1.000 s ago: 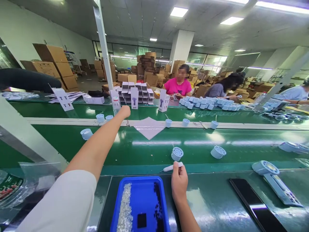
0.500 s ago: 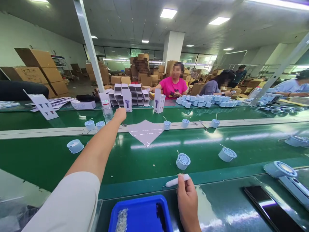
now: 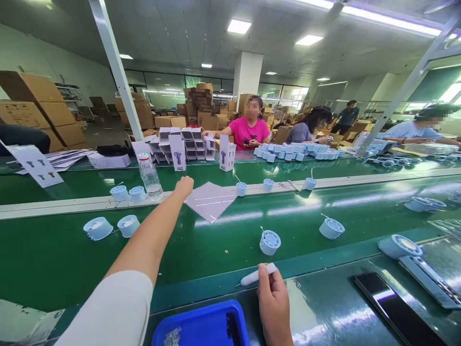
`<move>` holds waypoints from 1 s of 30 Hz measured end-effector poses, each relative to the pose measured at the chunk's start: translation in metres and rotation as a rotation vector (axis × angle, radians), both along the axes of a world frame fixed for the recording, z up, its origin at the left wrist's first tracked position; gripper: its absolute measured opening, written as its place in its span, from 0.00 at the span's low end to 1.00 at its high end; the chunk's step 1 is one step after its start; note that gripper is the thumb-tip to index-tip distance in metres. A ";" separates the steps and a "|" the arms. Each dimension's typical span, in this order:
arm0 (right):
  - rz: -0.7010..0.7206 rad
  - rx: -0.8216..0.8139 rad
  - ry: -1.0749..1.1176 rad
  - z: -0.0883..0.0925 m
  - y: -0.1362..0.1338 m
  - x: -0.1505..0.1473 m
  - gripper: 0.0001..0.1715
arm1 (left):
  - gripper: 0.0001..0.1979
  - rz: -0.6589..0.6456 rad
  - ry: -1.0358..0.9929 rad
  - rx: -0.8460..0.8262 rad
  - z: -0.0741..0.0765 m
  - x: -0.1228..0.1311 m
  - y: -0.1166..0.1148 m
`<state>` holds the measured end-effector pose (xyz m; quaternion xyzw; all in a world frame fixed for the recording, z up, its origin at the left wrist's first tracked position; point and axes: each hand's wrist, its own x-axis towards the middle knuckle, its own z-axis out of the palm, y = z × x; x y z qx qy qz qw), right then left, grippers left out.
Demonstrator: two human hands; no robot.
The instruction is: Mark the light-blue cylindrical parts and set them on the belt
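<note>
My left arm stretches forward across the green belt. My left hand is closed beside the left corner of a pale grey sheet; whatever its fingers hold is hidden. Close to me, my right hand grips a white-handled tool with a thin metal tip pointing left. Beyond it a light blue round part lies on the belt, and another is to its right. A blue tray with small clear pieces sits left of my right hand.
A water bottle stands left of my left hand, near several blue round parts. Printed white boxes stand across the belt. A black phone lies at the right. A person in pink and other people sit opposite.
The view has shifted to the right. My left hand has come back a little and moved right, towards the grey sheet. The right hand still holds the tool in much the same place.
</note>
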<state>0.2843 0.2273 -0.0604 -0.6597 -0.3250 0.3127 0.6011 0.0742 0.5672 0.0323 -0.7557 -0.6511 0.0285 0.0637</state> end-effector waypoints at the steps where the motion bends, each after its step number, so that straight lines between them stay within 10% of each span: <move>1: 0.008 -0.003 0.005 -0.001 0.000 0.000 0.28 | 0.19 -0.003 -0.001 -0.005 -0.003 0.003 -0.002; 17: -0.031 -0.008 -0.058 -0.004 0.003 0.002 0.34 | 0.19 -0.089 -0.141 -0.013 -0.024 0.027 -0.064; 30: 0.063 0.042 -0.115 0.009 -0.006 0.003 0.34 | 0.21 0.256 -0.110 0.051 -0.006 -0.108 -0.167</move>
